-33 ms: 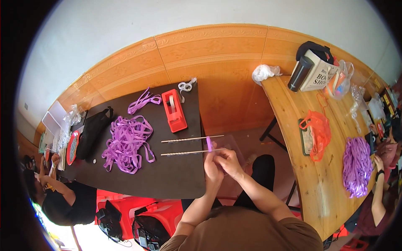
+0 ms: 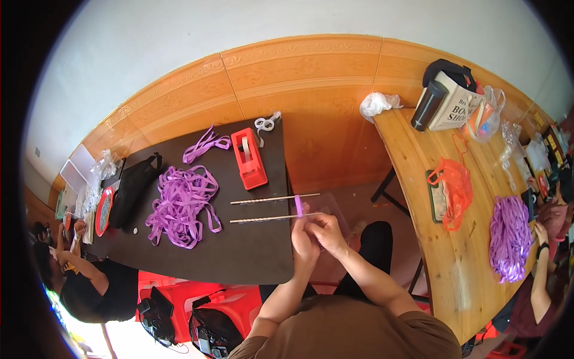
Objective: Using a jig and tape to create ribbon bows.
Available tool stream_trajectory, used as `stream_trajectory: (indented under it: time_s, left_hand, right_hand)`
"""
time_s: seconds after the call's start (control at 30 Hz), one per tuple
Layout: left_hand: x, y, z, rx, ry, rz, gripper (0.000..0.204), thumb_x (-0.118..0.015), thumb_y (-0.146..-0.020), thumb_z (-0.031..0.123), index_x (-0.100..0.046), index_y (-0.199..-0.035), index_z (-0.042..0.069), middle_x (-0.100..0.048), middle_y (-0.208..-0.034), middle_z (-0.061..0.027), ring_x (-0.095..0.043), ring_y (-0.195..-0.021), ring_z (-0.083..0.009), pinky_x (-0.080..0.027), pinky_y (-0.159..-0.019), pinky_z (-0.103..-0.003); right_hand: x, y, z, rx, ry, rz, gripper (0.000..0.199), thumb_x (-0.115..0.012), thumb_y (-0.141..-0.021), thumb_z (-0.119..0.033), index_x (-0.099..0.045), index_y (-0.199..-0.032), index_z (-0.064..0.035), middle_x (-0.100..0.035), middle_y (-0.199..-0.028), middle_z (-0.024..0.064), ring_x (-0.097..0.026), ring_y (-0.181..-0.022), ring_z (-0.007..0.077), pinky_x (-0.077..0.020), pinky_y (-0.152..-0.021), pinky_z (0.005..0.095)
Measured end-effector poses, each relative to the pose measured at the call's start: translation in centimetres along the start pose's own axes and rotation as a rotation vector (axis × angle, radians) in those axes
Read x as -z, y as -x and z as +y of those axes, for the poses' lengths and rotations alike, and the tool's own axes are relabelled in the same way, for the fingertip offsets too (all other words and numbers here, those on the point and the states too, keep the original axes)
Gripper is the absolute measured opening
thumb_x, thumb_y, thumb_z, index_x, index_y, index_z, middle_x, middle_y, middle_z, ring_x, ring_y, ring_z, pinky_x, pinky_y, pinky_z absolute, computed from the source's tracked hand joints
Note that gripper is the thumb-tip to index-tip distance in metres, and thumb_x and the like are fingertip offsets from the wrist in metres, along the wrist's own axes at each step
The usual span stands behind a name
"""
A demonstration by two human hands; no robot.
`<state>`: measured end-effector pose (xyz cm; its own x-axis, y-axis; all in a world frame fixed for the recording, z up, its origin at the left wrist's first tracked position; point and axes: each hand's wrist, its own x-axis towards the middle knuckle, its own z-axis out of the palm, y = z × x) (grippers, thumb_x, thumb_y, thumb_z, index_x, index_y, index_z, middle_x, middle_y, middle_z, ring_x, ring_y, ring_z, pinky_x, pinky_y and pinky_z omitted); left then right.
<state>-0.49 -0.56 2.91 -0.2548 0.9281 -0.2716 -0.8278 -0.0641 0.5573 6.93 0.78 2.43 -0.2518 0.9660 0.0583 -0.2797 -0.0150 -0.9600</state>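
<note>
**Both hands pinched on a short purple ribbon at the surface edge**

Reading from the left, I see a person in a black top point(image 2: 95, 287) seated at the far end of the dark brown surface point(image 2: 239, 257). On it lie a black pouch bag point(image 2: 133, 186), a loose heap of purple satin ribbon lengths point(image 2: 182, 206), a red tape dispenser point(image 2: 249, 158) and 2 thin pale sticks point(image 2: 275, 209) that lie side by side and poke past the right edge.

Just beyond that edge, near the lower stick's tip, my left hand point(image 2: 305, 242) and right hand point(image 2: 327, 232) meet. Between them stands a short piece of purple ribbon point(image 2: 298, 206), held upright above the fingertips. I judge it light, soft and limp, a little slick, so it should be taken near an end with fingertip pressure, not squeezed. The left grip is closed around the ribbon's lower part; the right grip is pinched against the same piece, fingers curled tight, nothing else in either hand.

Further right, a curved light wooden surface point(image 2: 418, 179) carries an orange mesh bag point(image 2: 454, 188) and a second bundle of purple ribbon point(image 2: 510, 236).
</note>
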Motion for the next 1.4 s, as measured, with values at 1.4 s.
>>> stream_trajectory:
  time_s: [1.4]
  left_hand:
    - [-3.6,5.0,3.4,0.045,0.042,-0.010,0.050,-0.035,-0.093,0.050,-0.057,-0.099,0.006,-0.044,-0.074,0.0033,-0.037,-0.068,-0.0091,-0.029,-0.062,-0.024]
  right_hand:
    - [-2.1,0.8,-5.1,-0.444,-0.374,0.074,0.008,-0.066,-0.081,-0.010,-0.066,-0.076,-0.0041,-0.057,-0.065,-0.0015,-0.046,-0.054,0.0038,-0.0332,-0.047,0.0171]
